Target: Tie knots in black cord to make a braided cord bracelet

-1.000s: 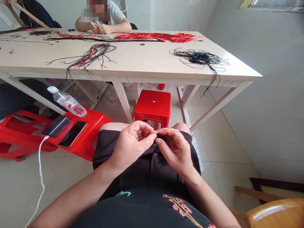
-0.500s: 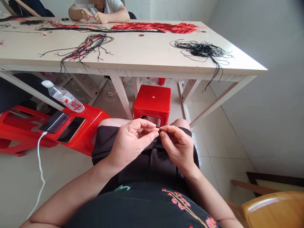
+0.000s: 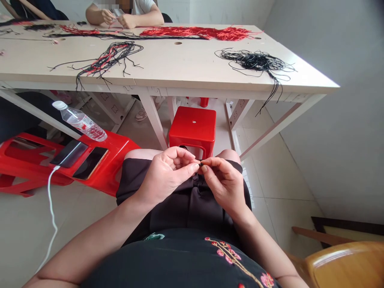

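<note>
Above my lap, my left hand and my right hand meet fingertip to fingertip. Pinched between them is a small piece of black cord, mostly hidden by the fingers. Thin dark strands of it seem to hang down against my dark shorts. On the table beyond lie a tangled bundle of black cords at the right and a bundle of black and red cords at the left. Farther back stretches a long bunch of red cords.
A red stool stands below the white table. On red stools at my left are a water bottle, a phone and a dark device with a white cable. Across the table sits a person. A wooden chair is at lower right.
The fingers of my left hand have lifted and curled slightly, while its thumb stays at the cord. My right hand keeps its pinch almost in place.
</note>
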A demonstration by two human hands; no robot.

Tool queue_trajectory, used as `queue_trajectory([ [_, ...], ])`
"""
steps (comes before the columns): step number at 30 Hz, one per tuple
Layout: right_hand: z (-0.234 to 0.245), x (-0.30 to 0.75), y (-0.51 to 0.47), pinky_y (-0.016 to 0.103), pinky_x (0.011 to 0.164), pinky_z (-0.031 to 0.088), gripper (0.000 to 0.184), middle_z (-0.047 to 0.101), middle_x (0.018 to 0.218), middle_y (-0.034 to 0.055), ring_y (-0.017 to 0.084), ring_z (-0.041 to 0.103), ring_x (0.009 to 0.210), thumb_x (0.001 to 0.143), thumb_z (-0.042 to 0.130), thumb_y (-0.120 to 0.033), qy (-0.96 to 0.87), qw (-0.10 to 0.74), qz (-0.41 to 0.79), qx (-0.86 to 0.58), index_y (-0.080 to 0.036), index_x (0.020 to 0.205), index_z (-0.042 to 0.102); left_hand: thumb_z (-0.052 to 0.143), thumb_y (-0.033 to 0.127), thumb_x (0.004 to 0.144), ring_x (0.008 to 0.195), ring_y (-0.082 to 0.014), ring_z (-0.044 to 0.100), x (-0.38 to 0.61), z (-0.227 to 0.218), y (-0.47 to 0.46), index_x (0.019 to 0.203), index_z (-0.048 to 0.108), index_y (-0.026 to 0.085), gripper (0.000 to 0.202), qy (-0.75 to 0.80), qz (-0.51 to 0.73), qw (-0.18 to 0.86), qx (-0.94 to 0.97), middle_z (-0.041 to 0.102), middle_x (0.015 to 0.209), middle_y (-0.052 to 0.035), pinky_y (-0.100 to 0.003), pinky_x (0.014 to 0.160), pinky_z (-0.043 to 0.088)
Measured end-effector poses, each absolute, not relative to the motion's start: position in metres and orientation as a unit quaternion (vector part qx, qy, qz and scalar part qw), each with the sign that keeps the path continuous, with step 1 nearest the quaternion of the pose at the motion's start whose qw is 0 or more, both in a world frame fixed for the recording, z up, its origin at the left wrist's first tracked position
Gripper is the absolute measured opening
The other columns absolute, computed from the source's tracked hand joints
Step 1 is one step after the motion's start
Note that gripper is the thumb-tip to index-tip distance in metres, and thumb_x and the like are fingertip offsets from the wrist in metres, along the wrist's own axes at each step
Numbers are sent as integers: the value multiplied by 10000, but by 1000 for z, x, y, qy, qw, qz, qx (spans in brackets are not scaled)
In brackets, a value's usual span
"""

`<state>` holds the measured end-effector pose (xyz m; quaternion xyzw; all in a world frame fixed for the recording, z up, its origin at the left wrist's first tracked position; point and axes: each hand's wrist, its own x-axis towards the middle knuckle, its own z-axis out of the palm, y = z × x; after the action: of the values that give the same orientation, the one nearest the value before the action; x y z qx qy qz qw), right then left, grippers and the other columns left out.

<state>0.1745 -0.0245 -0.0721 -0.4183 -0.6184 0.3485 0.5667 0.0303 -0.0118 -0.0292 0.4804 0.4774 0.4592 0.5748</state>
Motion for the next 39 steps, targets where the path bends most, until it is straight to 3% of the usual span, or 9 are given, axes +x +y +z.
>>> queue_trajectory([
  [7, -71, 175, -24, 280, 658, 537, 78, 616, 790, 18, 135, 616, 718, 815, 579, -185, -612, 551, 384, -417, -211, 883, 605, 685, 209, 705, 660, -87, 619, 27, -33, -12, 797, 600, 161, 135, 474, 434, 576, 505, 634, 743, 15, -203, 664, 520],
  [14, -65, 175, -24, 260, 598, 486, 78, 576, 730, 4, 123, 550, 665, 797, 561, -142, -648, 545, 334, -414, -216, 805, 584, 655, 181, 708, 722, -103, 587, 28, -30, -12, 827, 618, 166, 126, 445, 409, 573, 554, 619, 777, -1, -209, 684, 489],
  [27, -63, 165, -32, 230, 571, 426, 101, 509, 689, -14, 101, 480, 618, 813, 484, -154, -675, 511, 345, -405, -196, 721, 483, 508, 43, 605, 579, -67, 395, 24, -26, -16, 724, 481, 185, 187, 441, 374, 523, 626, 420, 636, 53, -181, 530, 359],
  [34, -66, 166, -31, 216, 472, 408, 63, 532, 665, -13, 88, 466, 530, 823, 522, -236, -578, 544, 437, -423, -200, 772, 513, 590, 113, 659, 623, -78, 483, 22, -22, -15, 776, 538, 177, 143, 451, 377, 562, 582, 503, 681, 28, -189, 581, 431],
  [39, -66, 167, -29, 218, 518, 461, 59, 590, 711, -3, 104, 551, 599, 783, 585, -231, -553, 562, 466, -401, -201, 819, 548, 645, 134, 675, 686, -80, 549, 18, -22, -13, 793, 572, 168, 143, 466, 397, 569, 549, 572, 735, 15, -188, 660, 470],
])
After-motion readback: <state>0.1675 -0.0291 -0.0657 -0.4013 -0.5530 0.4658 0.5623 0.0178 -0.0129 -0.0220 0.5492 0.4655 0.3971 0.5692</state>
